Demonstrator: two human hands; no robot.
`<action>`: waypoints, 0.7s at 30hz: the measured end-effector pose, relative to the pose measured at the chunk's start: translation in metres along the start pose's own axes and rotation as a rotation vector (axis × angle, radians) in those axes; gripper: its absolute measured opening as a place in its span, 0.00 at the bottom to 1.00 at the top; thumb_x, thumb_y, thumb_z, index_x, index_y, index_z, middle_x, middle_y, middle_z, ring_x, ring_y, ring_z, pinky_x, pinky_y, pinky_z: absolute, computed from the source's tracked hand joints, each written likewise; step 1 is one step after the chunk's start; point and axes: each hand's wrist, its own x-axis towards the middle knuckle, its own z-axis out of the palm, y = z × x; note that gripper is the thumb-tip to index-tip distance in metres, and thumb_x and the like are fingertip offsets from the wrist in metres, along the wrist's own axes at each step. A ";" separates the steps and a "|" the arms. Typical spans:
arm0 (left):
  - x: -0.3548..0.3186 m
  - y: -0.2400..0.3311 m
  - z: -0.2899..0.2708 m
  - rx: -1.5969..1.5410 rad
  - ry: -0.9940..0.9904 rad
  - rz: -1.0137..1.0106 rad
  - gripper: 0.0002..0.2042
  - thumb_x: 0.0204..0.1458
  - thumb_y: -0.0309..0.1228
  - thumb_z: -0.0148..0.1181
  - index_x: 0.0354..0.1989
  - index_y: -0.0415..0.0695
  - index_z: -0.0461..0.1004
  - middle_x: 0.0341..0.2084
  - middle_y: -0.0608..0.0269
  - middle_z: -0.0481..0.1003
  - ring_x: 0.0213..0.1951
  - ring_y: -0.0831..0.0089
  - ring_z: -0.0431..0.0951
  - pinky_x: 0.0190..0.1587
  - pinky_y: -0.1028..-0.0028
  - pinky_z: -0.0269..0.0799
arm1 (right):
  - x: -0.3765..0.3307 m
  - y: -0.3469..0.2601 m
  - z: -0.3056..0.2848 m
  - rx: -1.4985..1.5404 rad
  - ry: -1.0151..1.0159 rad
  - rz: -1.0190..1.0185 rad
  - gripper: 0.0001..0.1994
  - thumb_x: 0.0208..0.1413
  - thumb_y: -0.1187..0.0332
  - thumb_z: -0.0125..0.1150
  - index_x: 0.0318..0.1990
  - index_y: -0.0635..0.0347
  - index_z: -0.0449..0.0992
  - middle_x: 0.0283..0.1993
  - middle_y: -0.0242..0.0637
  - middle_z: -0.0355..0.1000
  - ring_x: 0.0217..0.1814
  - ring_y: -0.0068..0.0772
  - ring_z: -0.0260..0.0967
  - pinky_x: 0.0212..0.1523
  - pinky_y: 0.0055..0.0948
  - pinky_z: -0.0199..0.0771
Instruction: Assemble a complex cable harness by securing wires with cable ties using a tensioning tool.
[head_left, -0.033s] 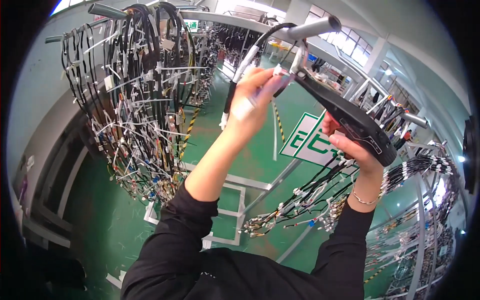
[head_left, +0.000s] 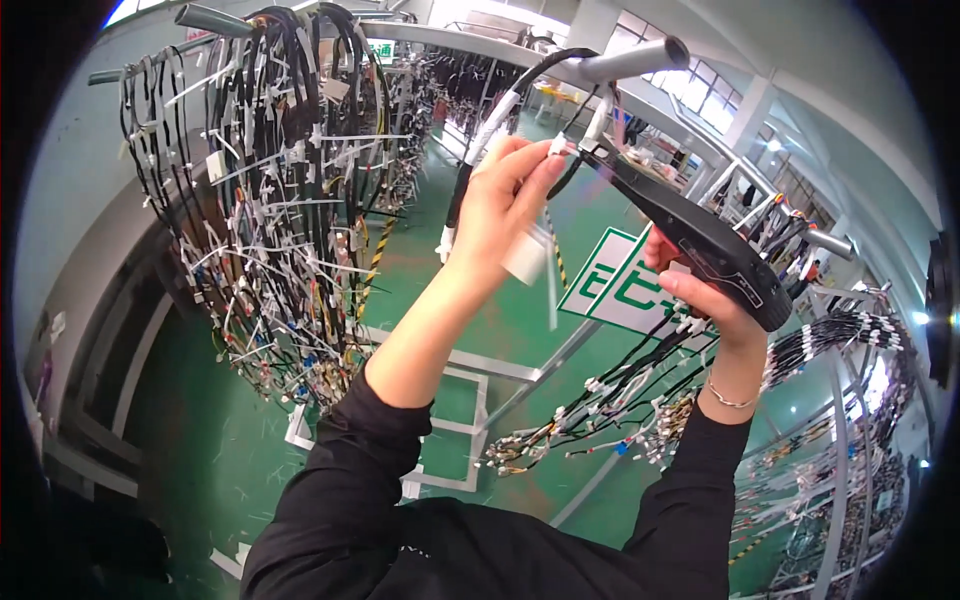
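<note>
My left hand (head_left: 495,215) is raised near the top centre, its thumb and index finger pinching a small white connector (head_left: 557,145) on a wire harness. The harness's black cable (head_left: 545,65) hangs over the end of a grey pipe, with a white-wrapped stretch (head_left: 495,118) left of my fingers. A white tag (head_left: 526,257), partly blurred, hangs just below this hand. My right hand (head_left: 710,295) is wrapped round the handle of a black cable tie gun (head_left: 690,228). The gun's nose points up and left, close to the connector; whether they touch, I cannot tell.
Dense bundles of wire harnesses with white ties (head_left: 290,190) hang at the left. The grey pipe (head_left: 640,60) juts out above my hands. Beyond the gun stand a white sign with green marks (head_left: 610,285) and more harnesses (head_left: 590,415). A metal frame (head_left: 480,425) stands on the green floor.
The white tag has swung out below my left hand, toward the right. The cable tie gun's nose is slightly shifted; both hands have hardly moved.
</note>
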 end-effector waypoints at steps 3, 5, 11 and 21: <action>0.005 0.010 -0.016 0.154 -0.006 0.133 0.10 0.63 0.28 0.56 0.48 0.36 0.78 0.30 0.61 0.70 0.33 0.71 0.70 0.37 0.73 0.66 | 0.011 -0.008 0.001 0.104 0.084 0.196 0.24 0.51 0.72 0.67 0.56 0.67 0.72 0.48 0.38 0.74 0.47 0.30 0.74 0.53 0.32 0.76; 0.007 0.020 -0.021 0.164 -0.015 0.090 0.11 0.64 0.29 0.56 0.48 0.35 0.77 0.31 0.60 0.70 0.33 0.70 0.69 0.38 0.72 0.66 | 0.010 -0.021 -0.007 0.128 0.088 0.262 0.21 0.51 0.71 0.67 0.53 0.67 0.73 0.47 0.38 0.75 0.46 0.30 0.75 0.51 0.32 0.76; 0.012 0.041 -0.039 -0.441 -0.294 -0.368 0.15 0.68 0.40 0.50 0.32 0.45 0.74 0.17 0.81 0.57 0.20 0.88 0.53 0.23 0.82 0.45 | 0.016 -0.020 0.001 -0.102 -0.045 -0.014 0.26 0.49 0.72 0.73 0.56 0.69 0.73 0.45 0.37 0.77 0.46 0.27 0.74 0.51 0.29 0.75; 0.020 0.045 -0.047 -0.522 -0.408 -0.482 0.14 0.68 0.40 0.49 0.32 0.46 0.73 0.16 0.82 0.56 0.19 0.89 0.49 0.21 0.82 0.41 | 0.029 -0.005 0.000 -0.303 -0.096 -0.139 0.30 0.47 0.59 0.76 0.53 0.68 0.74 0.42 0.37 0.75 0.42 0.29 0.74 0.46 0.27 0.75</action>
